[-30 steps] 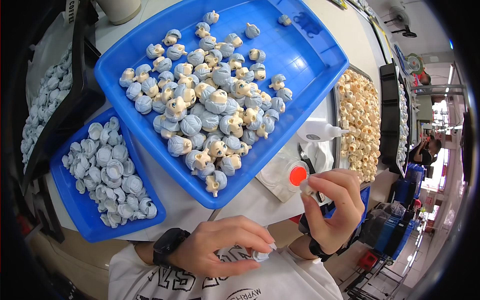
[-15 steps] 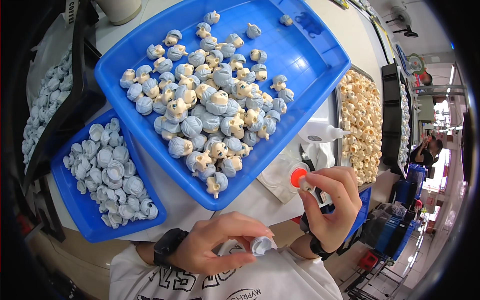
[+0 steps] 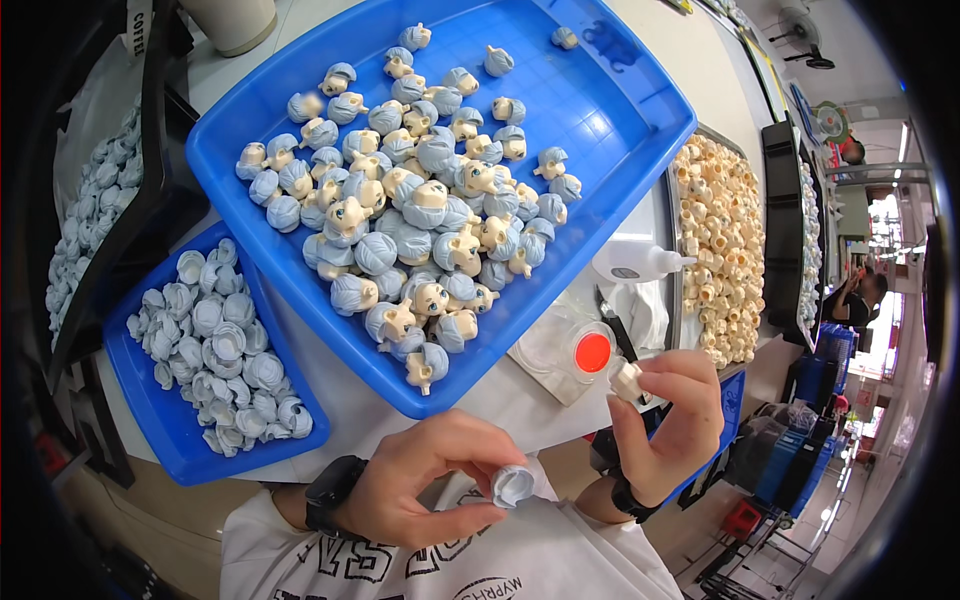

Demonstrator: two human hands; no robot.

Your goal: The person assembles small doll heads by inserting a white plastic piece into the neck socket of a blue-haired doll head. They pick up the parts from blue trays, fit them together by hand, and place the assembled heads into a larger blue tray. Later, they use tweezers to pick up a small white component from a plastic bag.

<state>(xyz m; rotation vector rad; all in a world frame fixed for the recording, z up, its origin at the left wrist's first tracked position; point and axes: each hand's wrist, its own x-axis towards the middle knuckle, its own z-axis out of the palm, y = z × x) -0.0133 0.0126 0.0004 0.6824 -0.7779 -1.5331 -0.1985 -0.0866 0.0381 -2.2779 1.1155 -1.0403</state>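
Between thumb and fingers, my left hand [image 3: 425,485] holds a hollow pale blue doll hair piece [image 3: 512,486], its open side showing. To the right, beside a shallow dish with a red-orange disc [image 3: 592,352], my right hand [image 3: 665,420] pinches a small cream doll face piece [image 3: 627,381]. The two parts are apart. Beyond my hands, a large blue tray [image 3: 640,160] bears a heap of doll heads [image 3: 435,195] with pale blue hair and cream faces. A smaller blue tray [image 3: 175,440] at the left carries loose hair pieces [image 3: 228,340].
A metal tray of cream face pieces [image 3: 718,250] stands at the right. Near it lie a white squeeze bottle [image 3: 640,262] and a black-handled knife [image 3: 615,325]. Black bins of blue parts [image 3: 95,220] flank the table. A person [image 3: 858,300] sits far off at the right.
My right hand has moved slightly down and turned the face piece, uncovering the red-orange disc. My left hand has shifted a little left, tilting the hair piece so its hollow shows more.
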